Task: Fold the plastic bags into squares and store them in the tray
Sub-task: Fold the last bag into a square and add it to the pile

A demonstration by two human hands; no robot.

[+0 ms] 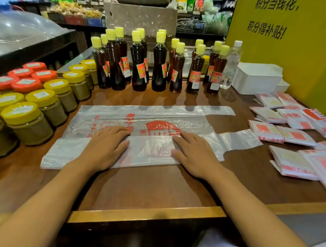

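Note:
A translucent plastic bag (150, 120) with red print lies flat across the wooden table (146, 185), its handles pointing right. Its near long edge is folded over toward the middle. My left hand (106, 148) presses flat on the folded strip at the left of centre. My right hand (194, 154) presses flat on the same strip at the right of centre. Several bags folded into squares (292, 132) lie spread on the table at the right. A white tray (258, 78) stands at the back right, beside the yellow wall.
A row of dark sauce bottles (139, 63) with yellow caps stands behind the bag. Jars with yellow lids (29, 121) and orange lids (26, 79) crowd the left side. A clear water bottle (232, 64) stands next to the tray. The table's front edge (146, 213) runs near me.

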